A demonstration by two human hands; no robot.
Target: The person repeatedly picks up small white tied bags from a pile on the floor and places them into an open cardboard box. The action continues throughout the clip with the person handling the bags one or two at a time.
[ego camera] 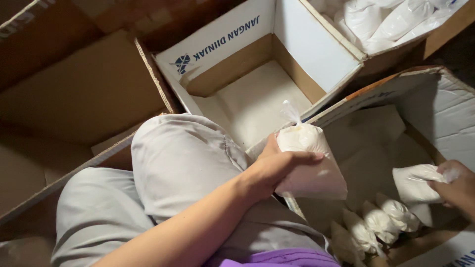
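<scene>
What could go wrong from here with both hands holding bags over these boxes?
The left hand grips its bag only by the upper part, so the hanging weight could slip or strain the knotted top. The right hand holds a second bag above the packed bags; a drop might burst one. The box edge between them could snag thin plastic.

Head view; steeply downward, close over lap

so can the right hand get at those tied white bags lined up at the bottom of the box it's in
Probably yes: the right hand is already inside the open box, just above the row of bags, with nothing covering them, though it already holds a white bag.
</scene>
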